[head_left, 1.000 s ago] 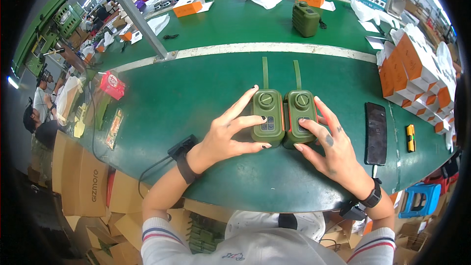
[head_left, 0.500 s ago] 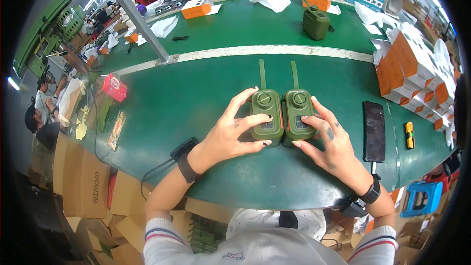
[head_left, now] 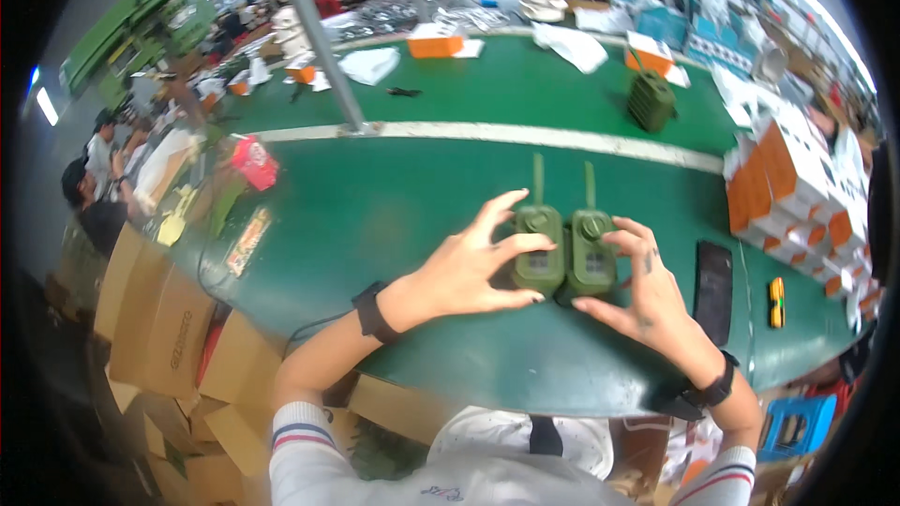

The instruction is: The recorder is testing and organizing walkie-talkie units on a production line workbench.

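Note:
Two matching olive-green box-shaped devices stand side by side on the green table, each with a round knob, a small dark button panel and a strap pointing away from me. My left hand [head_left: 478,262] spans the left green device [head_left: 538,283], thumb by its near end, a finger at its far end and the index finger over its top. My right hand [head_left: 647,286] grips the right green device [head_left: 591,272]; its thumb is at the near corner and its bent fingers are at the right side near the knob. Motion blur hides the exact fingertip contact.
A black phone-like slab [head_left: 713,292] and a yellow-black battery-like item [head_left: 776,303] lie right of my hands. White-and-orange boxes [head_left: 787,178] are stacked beyond. Another green device [head_left: 651,101] stands at the back. A metal post [head_left: 323,47] rises at left; cardboard boxes [head_left: 169,328] stand below.
The whole view has shifted, so table, hands and devices appear lower and farther right. My right index finger has lifted from the button panel toward the knob; my left index finger has shifted off the buttons.

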The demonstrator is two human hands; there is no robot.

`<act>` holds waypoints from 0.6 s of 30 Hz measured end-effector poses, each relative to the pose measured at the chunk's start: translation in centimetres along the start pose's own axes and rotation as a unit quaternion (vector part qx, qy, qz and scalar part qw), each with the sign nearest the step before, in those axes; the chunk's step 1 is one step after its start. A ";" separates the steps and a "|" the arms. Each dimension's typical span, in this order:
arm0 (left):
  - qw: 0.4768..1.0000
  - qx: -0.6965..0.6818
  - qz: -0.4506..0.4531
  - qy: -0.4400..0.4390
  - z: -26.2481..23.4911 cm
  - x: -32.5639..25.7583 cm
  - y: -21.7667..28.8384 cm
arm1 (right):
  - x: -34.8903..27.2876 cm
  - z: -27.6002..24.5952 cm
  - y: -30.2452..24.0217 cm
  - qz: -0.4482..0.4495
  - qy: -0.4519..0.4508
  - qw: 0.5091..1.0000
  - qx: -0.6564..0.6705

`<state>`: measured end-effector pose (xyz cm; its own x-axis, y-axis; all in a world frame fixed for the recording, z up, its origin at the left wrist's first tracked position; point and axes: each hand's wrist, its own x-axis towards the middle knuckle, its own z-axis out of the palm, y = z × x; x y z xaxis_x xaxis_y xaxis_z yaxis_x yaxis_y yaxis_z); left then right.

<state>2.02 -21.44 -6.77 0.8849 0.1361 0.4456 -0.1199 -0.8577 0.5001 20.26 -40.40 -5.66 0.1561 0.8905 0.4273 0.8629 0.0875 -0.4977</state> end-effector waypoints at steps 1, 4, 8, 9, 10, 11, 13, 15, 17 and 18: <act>0.999 0.027 -0.024 -0.031 -0.7 0.4 0.8 | 0.8 -0.7 -0.2 0.044 -0.046 0.998 0.016; 0.989 0.077 -0.043 -0.119 -1.4 1.8 2.2 | 3.1 -1.5 0.1 0.020 -0.156 0.988 0.000; 0.980 0.072 -0.070 -0.169 -1.8 2.5 1.2 | 6.0 -1.7 0.2 0.014 -0.243 0.969 -0.033; 0.977 0.070 -0.085 -0.185 -2.4 3.0 0.8 | 6.7 -1.8 0.6 0.019 -0.260 0.964 -0.054; 0.976 0.079 -0.095 -0.178 -2.9 3.7 -0.2 | 7.5 -1.8 1.5 0.003 -0.250 0.966 -0.071; 0.976 0.088 -0.101 -0.174 -3.5 4.6 -1.3 | 8.6 -2.1 2.7 -0.007 -0.238 0.966 -0.098; 0.982 0.126 -0.063 -0.130 -4.9 6.5 -4.8 | 11.7 -2.8 6.2 -0.034 -0.181 0.977 -0.108; 0.962 0.243 -0.059 -0.110 -6.1 9.0 -8.8 | 15.2 -2.8 9.7 0.016 -0.112 0.984 -0.136; 0.958 0.284 -0.036 -0.019 -6.8 11.0 -14.5 | 19.1 -2.2 15.1 -0.010 -0.042 0.986 -0.158; 0.960 0.273 -0.067 -0.008 -7.2 12.6 -15.8 | 20.6 -1.7 18.8 -0.002 -0.018 0.985 -0.174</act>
<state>11.77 -2.57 -3.72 0.8834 0.2599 0.3900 0.2455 -0.9654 0.0875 40.48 -21.16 -4.92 0.1400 0.9061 0.3993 0.9769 -0.0607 -0.2047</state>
